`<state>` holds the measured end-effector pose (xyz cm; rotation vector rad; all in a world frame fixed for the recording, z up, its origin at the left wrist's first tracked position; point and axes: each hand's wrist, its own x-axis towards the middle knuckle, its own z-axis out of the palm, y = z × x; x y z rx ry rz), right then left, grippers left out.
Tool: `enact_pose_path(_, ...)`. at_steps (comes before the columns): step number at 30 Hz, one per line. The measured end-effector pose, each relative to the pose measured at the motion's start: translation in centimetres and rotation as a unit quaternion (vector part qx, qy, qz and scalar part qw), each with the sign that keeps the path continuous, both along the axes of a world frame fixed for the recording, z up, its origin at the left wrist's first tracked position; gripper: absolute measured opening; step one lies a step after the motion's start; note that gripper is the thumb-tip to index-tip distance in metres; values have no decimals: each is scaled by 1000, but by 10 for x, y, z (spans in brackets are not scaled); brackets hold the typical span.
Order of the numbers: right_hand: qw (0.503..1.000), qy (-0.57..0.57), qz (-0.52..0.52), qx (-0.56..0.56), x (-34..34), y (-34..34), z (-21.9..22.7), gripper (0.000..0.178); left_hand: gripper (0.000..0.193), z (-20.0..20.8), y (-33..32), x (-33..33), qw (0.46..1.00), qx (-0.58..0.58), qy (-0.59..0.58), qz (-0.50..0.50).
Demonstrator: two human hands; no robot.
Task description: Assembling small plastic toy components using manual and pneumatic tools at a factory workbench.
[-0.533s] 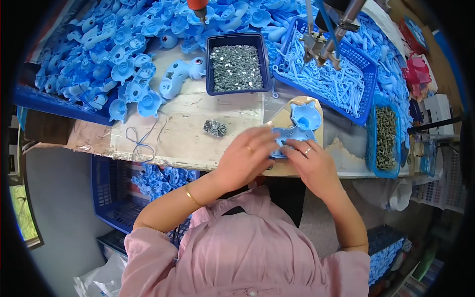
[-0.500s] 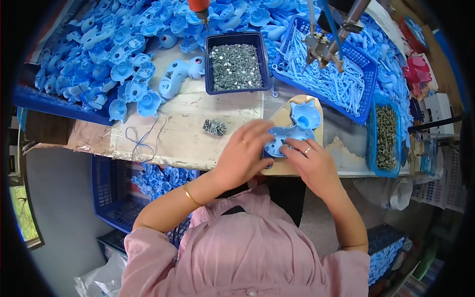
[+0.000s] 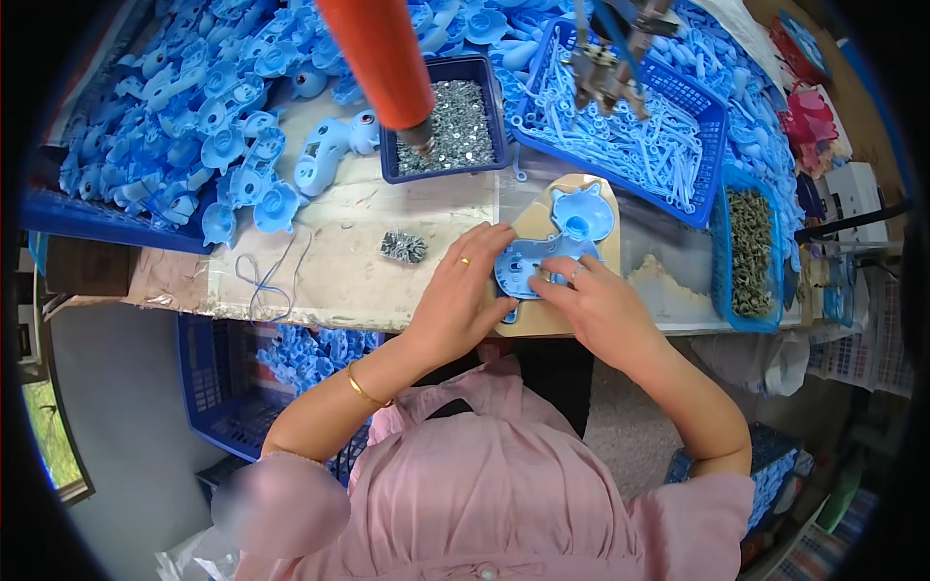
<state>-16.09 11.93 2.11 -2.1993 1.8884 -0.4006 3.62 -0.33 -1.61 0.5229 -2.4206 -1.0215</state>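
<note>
A workbench (image 3: 349, 208) is extending across the work area, and a heap of blue plastic parts (image 3: 194, 126) is covering its far left side. A blue floor basket (image 3: 218, 387) is standing below the near edge and is holding more blue parts. A blue mesh basket (image 3: 715, 145) is resting at the far right and is containing light-blue rods (image 3: 620, 126). A red power tool (image 3: 383, 63) is hanging in front of the left part of a dark-blue tray (image 3: 446, 174), which is holding loose screws (image 3: 463, 121). A light-blue container (image 3: 722, 257) is standing at the right and is holding small metal pieces (image 3: 751, 252). A tan board (image 3: 536, 223) is lying near the front edge and is supporting the blue shell half (image 3: 542, 254), which is lying hollow side up with its round cup pointing away from the person. The left hand (image 3: 455, 295) is lying along the shell's left side, its fingers extending together and its thumb standing apart. The right hand (image 3: 596, 300) is curling its fingers over the shell's right side, thumb and fingertips meeting the interior; whether they are gripping a small piece, one cannot tell. A cluster of screws (image 3: 403, 247) is lying left of the left hand.
</note>
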Motion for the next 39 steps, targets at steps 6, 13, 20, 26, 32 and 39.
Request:
enact_pose_path(6, 998, -53, 9, -12, -12, -7, 2, 25, 70, 13, 4, -10, 997, -62, -35, -35)
enact_pose_path(13, 948, -108, -252, -160, -117, -100, 0, 18, 59, 15, 9, -17, 991, -114, -55, -42)
enact_pose_path(20, 930, -48, -336, -143, -125, -148, -30, 24, 52, 13, 9, -17, 990, -120, -67, -31)
enact_pose_path(26, 904, -242, -331, -121, -181, -110, -21, 20, 51, 18, 7, -18, 990, -118, -71, -38)
enact_pose_path(32, 870, -311, -372, -91, -192, -67, 7, 14, 50, 24, 4, -17, 986, -132, -87, -45)
enact_pose_path(39, 892, -112, -344, -272, -154, -15, 35, 11, 48, 43, 10, -41, 996, -76, -16, -32)
